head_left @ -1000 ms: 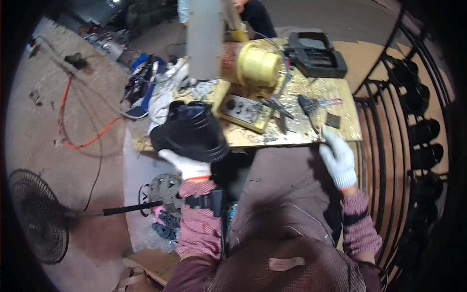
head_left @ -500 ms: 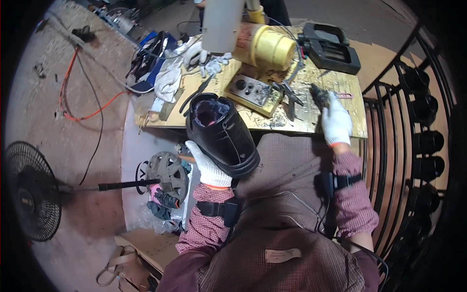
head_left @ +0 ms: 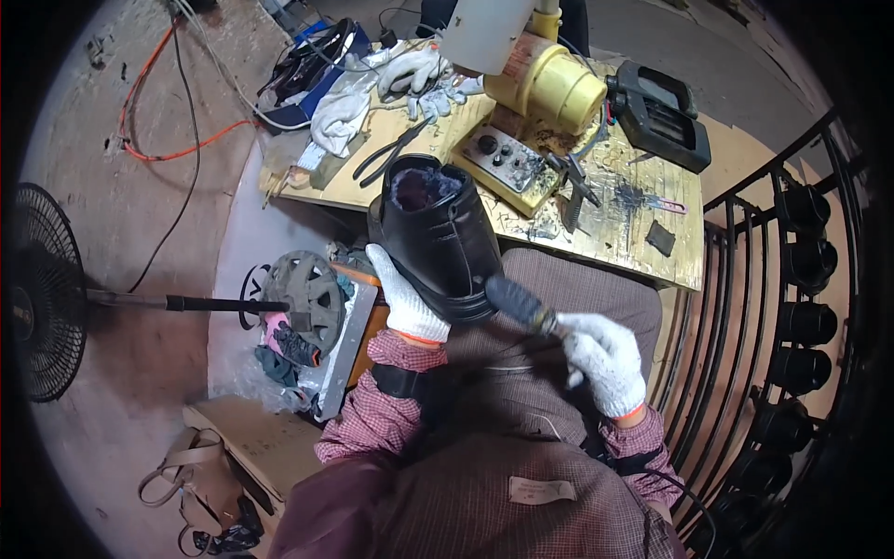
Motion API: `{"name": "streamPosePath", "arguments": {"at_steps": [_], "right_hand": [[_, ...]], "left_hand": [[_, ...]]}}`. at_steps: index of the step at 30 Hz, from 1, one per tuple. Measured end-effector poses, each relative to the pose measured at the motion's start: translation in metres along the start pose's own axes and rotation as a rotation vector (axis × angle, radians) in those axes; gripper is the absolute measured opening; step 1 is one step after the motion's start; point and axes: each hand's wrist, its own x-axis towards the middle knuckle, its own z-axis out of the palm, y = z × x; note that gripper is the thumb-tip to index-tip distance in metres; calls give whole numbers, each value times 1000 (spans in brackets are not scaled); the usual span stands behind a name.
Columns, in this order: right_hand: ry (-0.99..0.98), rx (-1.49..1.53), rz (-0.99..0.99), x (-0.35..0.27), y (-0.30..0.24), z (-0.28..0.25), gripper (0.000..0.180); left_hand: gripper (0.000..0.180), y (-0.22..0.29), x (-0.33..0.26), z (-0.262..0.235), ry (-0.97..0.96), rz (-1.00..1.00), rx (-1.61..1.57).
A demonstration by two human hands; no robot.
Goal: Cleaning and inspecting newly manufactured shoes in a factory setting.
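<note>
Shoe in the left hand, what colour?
Glossy black shoe, dark fuzzy lining; left hand grips it. Head view.

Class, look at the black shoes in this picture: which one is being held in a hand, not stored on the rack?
The black shoe over the lap, gripped by the gloved left hand. The other shoes sit untouched on the metal rack at right.

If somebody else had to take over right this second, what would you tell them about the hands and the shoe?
Left hand, in a white glove, grips the black shoe at its near end and holds it over the lap, opening facing up.
Right hand, also gloved, holds a dark-handled tool whose head meets the shoe's near edge by the sole.
On the wooden workbench ahead: a yellow machine, a small control box, pliers, and spare gloves.
Done: shoe and tool are picked up and brought together.
Left: whether any work on the edge has been done cannot be seen from here.
</note>
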Motion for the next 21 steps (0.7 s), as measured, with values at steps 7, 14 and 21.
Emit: {"name": "streamPosePath", "arguments": {"at_steps": [7,14,21], "right_hand": [[-50,-64,-47,12,-1,3,32],[-68,-33,-75,16,-19,17,31],[-9,-10,-53,7,-2,6,31]], "left_hand": [[87,7,2,-16,-110,4,-184],[78,-1,-4,-14,-175,8,-68],[69,0,-2,3,19,37,32]]}}
